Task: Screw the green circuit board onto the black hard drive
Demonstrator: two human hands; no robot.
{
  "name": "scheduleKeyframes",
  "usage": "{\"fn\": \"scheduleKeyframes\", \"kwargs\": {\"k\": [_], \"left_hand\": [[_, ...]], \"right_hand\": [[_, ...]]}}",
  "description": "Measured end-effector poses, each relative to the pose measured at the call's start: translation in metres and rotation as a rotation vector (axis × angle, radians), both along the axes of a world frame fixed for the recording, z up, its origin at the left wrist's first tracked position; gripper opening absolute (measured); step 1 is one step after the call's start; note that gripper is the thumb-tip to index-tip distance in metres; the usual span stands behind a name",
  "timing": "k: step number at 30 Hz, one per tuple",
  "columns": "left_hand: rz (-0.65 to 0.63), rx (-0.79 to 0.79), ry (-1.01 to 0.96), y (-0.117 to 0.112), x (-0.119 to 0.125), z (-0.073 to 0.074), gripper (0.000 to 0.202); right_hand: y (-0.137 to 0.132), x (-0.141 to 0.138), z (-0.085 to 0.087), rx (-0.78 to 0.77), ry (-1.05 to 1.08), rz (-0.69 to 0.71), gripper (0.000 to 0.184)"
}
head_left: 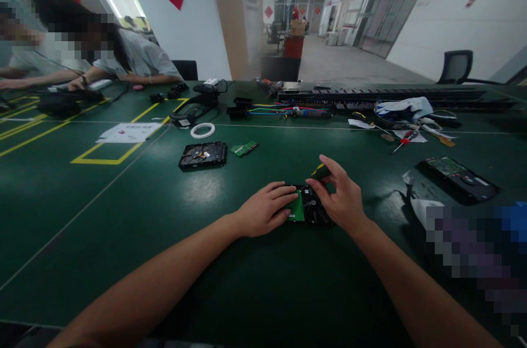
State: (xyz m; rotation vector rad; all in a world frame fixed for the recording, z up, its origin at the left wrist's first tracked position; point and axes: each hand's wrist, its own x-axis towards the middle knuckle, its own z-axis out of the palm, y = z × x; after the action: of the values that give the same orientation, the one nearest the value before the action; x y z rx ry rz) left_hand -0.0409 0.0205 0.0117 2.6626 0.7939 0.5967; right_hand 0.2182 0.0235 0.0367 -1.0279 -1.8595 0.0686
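Green circuit board (297, 211) on the hard drive (312, 211), lying before us on the bench (230, 293), could get scratched, we judge, if the yellow-and-black tool (320, 172) pinched in our right hand (342, 200) slips, or shift if our left hand (263, 209), grip spread over it, slackens.

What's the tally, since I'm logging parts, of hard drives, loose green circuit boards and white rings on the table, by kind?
Hard drives: 3 (left drive, middle drive under the hands, right drive)
Loose green circuit board: 1
White ring: 1
Total: 5
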Motion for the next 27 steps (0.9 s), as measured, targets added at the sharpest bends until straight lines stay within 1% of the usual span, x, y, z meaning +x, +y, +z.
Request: {"fn": "scheduleKeyframes", "kwargs": {"k": [6,11,13,19,23,27], "left_hand": [[0.001,-0.004,-0.009,0.000,0.000,0.001,0.051],[-0.002,-0.001,0.003,0.000,0.000,0.002,0.050],[-0.004,0.000,0.002,0.000,0.000,0.001,0.050],[-0.004,0.002,0.008,0.000,0.000,0.000,0.051],[-0.004,0.004,-0.003,0.000,0.000,0.000,0.051],[-0.006,0.003,0.001,0.001,-0.001,-0.001,0.051]], "right_hand": [[-0.001,-0.001,0.002,-0.016,-0.013,-0.003,0.070],[-0.004,-0.002,0.012,-0.045,-0.013,0.105,0.070],[-0.004,-0.002,0.013,-0.040,-0.004,0.121,0.069],[-0.002,-0.003,0.012,0.104,-0.039,-0.003,0.059],[-0.002,-0.003,0.015,0.087,-0.048,-0.031,0.059],[-0.003,-0.003,0.018,0.102,-0.048,-0.033,0.053]]}}
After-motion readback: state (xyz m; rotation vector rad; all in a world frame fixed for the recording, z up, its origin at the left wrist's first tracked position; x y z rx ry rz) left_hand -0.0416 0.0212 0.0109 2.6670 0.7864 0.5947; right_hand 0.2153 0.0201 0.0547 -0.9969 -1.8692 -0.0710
